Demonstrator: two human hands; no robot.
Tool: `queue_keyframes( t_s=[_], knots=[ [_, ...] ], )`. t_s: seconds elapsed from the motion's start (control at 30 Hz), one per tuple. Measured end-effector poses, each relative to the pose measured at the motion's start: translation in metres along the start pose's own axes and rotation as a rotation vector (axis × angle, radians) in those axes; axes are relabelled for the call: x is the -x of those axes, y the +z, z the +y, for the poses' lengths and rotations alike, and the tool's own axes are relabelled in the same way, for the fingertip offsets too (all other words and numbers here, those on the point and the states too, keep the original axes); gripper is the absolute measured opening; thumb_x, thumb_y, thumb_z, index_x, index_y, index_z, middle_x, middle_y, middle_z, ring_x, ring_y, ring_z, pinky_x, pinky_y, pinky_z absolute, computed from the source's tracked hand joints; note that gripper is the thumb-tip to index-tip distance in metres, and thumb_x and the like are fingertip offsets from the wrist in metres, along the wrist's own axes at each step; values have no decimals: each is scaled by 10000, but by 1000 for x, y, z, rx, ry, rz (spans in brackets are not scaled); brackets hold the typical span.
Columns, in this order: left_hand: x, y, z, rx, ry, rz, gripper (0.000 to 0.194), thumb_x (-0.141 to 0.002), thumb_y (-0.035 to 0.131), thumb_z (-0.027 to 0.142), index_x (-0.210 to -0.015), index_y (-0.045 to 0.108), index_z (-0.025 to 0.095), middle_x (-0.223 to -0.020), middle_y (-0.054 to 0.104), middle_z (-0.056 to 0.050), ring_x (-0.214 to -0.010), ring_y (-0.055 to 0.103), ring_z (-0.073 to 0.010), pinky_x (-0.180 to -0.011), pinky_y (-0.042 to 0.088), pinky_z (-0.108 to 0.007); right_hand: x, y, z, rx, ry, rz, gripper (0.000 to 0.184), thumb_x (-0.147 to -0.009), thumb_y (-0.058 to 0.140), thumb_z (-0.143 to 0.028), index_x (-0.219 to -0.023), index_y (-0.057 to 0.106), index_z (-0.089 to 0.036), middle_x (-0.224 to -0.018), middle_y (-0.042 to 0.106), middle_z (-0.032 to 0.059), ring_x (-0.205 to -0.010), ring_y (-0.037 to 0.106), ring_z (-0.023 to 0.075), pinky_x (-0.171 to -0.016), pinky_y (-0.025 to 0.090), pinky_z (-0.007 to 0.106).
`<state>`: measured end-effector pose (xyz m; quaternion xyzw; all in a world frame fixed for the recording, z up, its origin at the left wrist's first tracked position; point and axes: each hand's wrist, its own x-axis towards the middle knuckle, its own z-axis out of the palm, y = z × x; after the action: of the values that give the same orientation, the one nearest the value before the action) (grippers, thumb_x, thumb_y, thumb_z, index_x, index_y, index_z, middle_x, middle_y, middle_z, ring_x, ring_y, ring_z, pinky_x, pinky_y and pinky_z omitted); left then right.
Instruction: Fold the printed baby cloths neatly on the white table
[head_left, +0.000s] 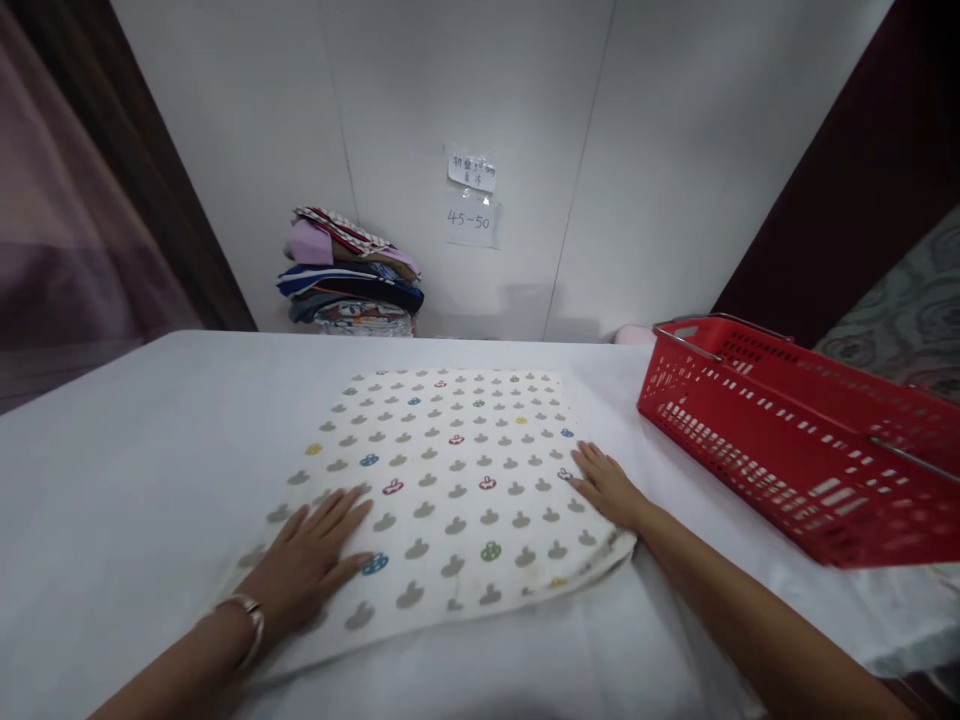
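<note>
A white cloth (pixel 439 500) printed with grey and coloured mushrooms lies spread on the white-covered table in front of me. Its near right corner shows more than one layer and is slightly raised. My left hand (pixel 319 555), with a bracelet on the wrist, rests flat on the cloth's left side, fingers stretched out. On the right edge of the cloth lies my right hand (pixel 606 487), palm down with its fingers extended. Neither hand grasps anything.
A red plastic basket (pixel 787 430) with metal handles stands on the right of the table (pixel 135 450). Several folded fabrics (pixel 356 270) are stacked at the back left against the white wall. Two handwritten paper signs (pixel 472 220) hang there. A pinkish curtain (pixel 67 230) borders the left.
</note>
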<state>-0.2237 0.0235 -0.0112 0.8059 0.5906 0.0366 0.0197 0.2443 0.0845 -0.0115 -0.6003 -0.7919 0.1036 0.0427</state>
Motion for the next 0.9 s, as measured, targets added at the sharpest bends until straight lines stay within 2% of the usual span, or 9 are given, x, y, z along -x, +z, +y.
queue_keyframes(
  t_s=[0.07,0.2,0.3,0.4,0.47,0.57,0.67,0.77,0.9],
  knots=[
    [28,1,-9,7,-60,-6,556,-805,388,502,-1337,315,360,-1414,272,24,-1303,247,-236,-1053,210,-469,10,2,6,-22,10,1,580,-903,315,-482,-1389,271,-168,-1454,113,80,-1329,66,221,-1060,146,437],
    [76,10,-22,51,-178,26,520,-798,337,549,-1300,203,542,-1374,263,194,-1299,256,-200,-1047,207,-477,43,6,18,-203,70,49,587,-873,395,-460,-1366,320,-151,-1435,196,89,-1317,148,224,-1075,119,435],
    [90,13,-10,26,-165,120,440,-833,237,504,-1263,331,513,-1326,377,191,-1271,317,-229,-1032,189,-528,68,6,22,-511,177,193,559,-833,480,-397,-1325,385,-149,-1374,345,92,-1252,321,226,-1052,238,393],
    [78,6,35,24,-28,177,452,-831,308,454,-1219,493,314,-1312,463,27,-1241,369,-254,-1052,190,-503,88,3,18,-812,315,378,444,-813,506,-314,-1220,487,-138,-1223,522,97,-1089,504,212,-937,403,343],
    [61,-2,79,81,126,132,437,-826,361,455,-1193,517,276,-1292,490,-20,-1211,409,-237,-1051,230,-459,98,1,13,-938,400,414,368,-798,525,-281,-1136,534,-137,-1044,620,90,-897,594,195,-748,499,300],
    [34,-11,147,192,326,96,400,-849,379,420,-1194,499,258,-1263,512,-39,-1158,442,-221,-1006,302,-429,109,-2,3,-1036,497,337,332,-797,540,-267,-1104,527,-141,-793,650,55,-574,589,141,-437,454,213],
    [14,-12,201,255,461,43,316,-845,428,325,-1134,513,230,-1163,553,-49,-1054,478,-204,-926,364,-377,115,-5,-8,-1058,554,272,261,-817,531,-263,-1049,526,-143,-687,632,31,-433,538,110,-349,415,191],
    [-1,-9,234,223,508,14,263,-822,472,275,-1076,514,224,-1075,552,-54,-994,473,-209,-861,378,-367,117,-7,-16,-1128,596,187,124,-832,516,-255,-855,553,-139,-642,619,30,-389,519,100,-332,423,191],
    [-17,-6,255,148,508,18,189,-832,457,279,-989,531,205,-1027,538,-72,-957,470,-224,-815,377,-375,116,-8,-22,-1315,577,43,170,-851,499,-274,-753,528,-138,-639,615,42,-405,536,104,-345,436,191]
  ],
)
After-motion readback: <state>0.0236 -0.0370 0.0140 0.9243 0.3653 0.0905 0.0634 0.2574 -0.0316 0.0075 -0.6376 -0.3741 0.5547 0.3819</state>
